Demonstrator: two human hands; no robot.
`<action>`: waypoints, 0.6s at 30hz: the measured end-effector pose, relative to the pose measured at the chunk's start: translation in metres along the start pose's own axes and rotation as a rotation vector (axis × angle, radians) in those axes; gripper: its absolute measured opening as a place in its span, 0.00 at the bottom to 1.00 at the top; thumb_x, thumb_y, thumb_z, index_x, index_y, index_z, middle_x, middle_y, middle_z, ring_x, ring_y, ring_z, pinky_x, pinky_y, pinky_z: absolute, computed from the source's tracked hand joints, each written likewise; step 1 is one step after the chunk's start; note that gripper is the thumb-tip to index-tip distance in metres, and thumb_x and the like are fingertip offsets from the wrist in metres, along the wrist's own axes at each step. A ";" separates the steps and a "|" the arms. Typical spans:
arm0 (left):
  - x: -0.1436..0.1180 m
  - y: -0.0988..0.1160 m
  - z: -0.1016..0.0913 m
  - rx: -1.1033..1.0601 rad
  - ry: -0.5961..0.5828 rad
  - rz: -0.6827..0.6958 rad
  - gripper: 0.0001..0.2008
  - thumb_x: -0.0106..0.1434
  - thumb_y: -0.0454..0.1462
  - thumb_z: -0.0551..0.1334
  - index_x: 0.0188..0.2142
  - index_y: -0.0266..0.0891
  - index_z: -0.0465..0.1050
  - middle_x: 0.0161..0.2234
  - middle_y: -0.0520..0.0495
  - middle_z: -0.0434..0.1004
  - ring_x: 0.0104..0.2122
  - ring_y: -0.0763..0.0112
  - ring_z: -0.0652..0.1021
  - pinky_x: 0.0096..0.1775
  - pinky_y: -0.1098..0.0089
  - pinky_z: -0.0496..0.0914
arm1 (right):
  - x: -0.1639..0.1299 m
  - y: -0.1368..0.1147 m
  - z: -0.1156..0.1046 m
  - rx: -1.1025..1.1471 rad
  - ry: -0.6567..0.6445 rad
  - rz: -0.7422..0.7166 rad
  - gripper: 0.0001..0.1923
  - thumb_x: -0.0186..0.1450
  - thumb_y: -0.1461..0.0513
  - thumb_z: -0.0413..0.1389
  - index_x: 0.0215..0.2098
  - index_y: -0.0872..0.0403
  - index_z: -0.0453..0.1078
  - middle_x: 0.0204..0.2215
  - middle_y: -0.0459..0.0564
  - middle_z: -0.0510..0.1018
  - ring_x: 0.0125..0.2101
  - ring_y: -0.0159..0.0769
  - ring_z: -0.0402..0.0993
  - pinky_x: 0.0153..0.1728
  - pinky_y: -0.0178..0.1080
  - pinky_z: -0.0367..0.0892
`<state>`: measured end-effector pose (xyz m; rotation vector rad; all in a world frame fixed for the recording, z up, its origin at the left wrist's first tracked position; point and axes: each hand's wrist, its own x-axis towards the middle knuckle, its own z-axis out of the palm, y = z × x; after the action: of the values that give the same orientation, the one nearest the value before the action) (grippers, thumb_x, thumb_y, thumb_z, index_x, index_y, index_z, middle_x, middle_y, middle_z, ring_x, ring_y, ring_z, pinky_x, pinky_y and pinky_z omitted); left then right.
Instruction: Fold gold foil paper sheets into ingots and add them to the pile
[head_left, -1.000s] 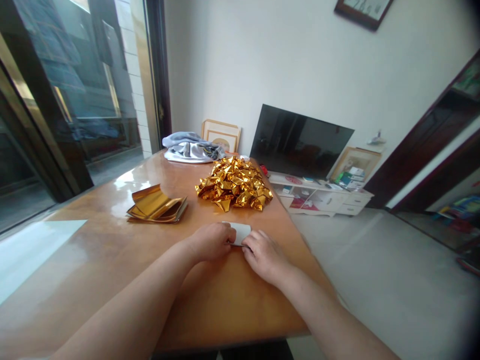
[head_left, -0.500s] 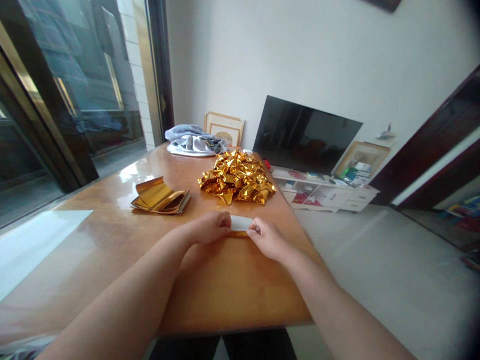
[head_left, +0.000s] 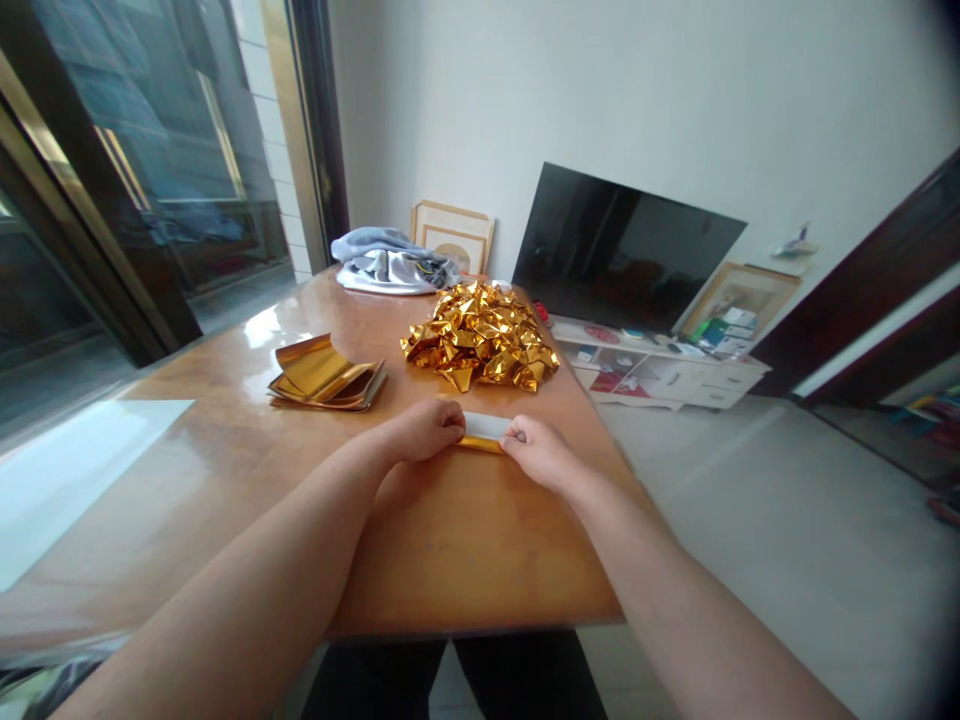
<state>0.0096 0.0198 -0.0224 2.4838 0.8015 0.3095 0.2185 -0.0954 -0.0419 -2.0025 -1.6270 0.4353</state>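
Observation:
A small sheet of gold foil paper (head_left: 484, 427) is stretched between my two hands just above or on the table. Its white back faces up, and a gold strip is folded along the edge nearest me. My left hand (head_left: 431, 430) pinches the left end, fingers closed. At the right end my right hand (head_left: 538, 450) is closed on the paper too, thumb and fingertips pressed together. Beyond them lies a heap of folded gold foil pieces (head_left: 484, 340). To the left is a stack of gold foil sheets (head_left: 326, 378), its top sheet curling up.
The glossy wooden table (head_left: 480, 560) carries a white sheet (head_left: 82, 470) at left and folded clothes (head_left: 390, 260) at the far end. Behind stand a television (head_left: 626, 250) and a low white cabinet (head_left: 667, 375). A glass sliding door (head_left: 150, 180) is on the left.
The gold strip along the paper's near edge shows wider than before. Both hands keep their hold, slightly farther apart. The whole view has shifted a little.

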 end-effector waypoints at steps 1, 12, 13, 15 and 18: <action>0.000 0.000 0.000 0.007 0.001 0.003 0.09 0.61 0.39 0.57 0.35 0.38 0.75 0.31 0.49 0.78 0.30 0.69 0.75 0.31 0.72 0.64 | 0.000 0.000 0.000 0.005 -0.003 0.001 0.09 0.65 0.55 0.55 0.33 0.51 0.71 0.28 0.45 0.78 0.26 0.32 0.68 0.24 0.33 0.52; 0.000 0.001 0.003 0.093 -0.013 -0.014 0.08 0.59 0.37 0.59 0.35 0.40 0.76 0.33 0.49 0.79 0.31 0.68 0.75 0.32 0.72 0.65 | 0.001 0.002 0.001 0.072 -0.035 0.041 0.08 0.62 0.56 0.58 0.32 0.52 0.71 0.28 0.44 0.78 0.26 0.32 0.69 0.25 0.32 0.54; 0.000 0.001 0.003 0.103 -0.013 -0.012 0.08 0.59 0.37 0.59 0.35 0.40 0.76 0.33 0.49 0.79 0.31 0.68 0.75 0.32 0.72 0.65 | 0.002 0.002 0.001 0.089 -0.042 0.036 0.08 0.62 0.56 0.58 0.33 0.52 0.71 0.28 0.45 0.78 0.26 0.32 0.69 0.25 0.32 0.54; 0.000 0.001 0.004 0.121 -0.011 -0.004 0.08 0.60 0.37 0.58 0.35 0.40 0.76 0.33 0.48 0.79 0.32 0.67 0.76 0.32 0.71 0.65 | 0.002 0.004 0.000 0.121 -0.060 0.020 0.08 0.63 0.57 0.57 0.33 0.53 0.71 0.28 0.45 0.78 0.26 0.32 0.69 0.25 0.32 0.54; 0.000 0.003 0.004 0.146 -0.008 0.000 0.08 0.60 0.38 0.59 0.35 0.40 0.75 0.34 0.48 0.79 0.32 0.67 0.76 0.32 0.71 0.65 | 0.003 0.007 0.000 0.136 -0.068 0.010 0.07 0.63 0.57 0.56 0.32 0.53 0.71 0.28 0.45 0.77 0.26 0.32 0.68 0.24 0.32 0.54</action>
<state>0.0119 0.0163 -0.0242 2.6193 0.8476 0.2482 0.2242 -0.0937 -0.0457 -1.9152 -1.5835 0.6074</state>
